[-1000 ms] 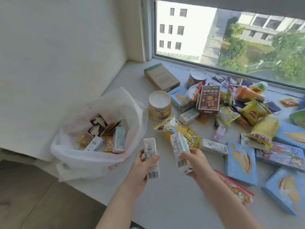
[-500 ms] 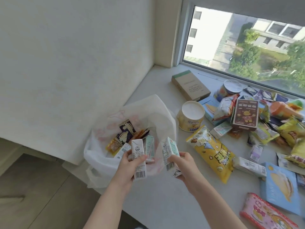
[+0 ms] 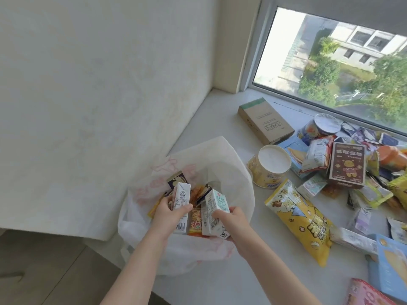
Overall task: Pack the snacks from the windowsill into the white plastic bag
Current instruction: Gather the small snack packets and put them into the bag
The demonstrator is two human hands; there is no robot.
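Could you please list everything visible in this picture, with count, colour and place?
white plastic bag: one, white with pink print, at the windowsill's left end, mouth open, snacks inside
small drink cartons: two, white, one with a pink side, one with a green face, held over the bag's mouth
yellow popcorn bag: one, yellow, lying flat right of the bag
yellow paper tub with white lid: one, behind the popcorn bag
flat brown cardboard box: one, near the window corner
brown carton with cartoon figure: one, upright among the mixed snack pile on the right
light blue flat box: one, at the right edge
hands: two; left hand and right hand each grip a carton
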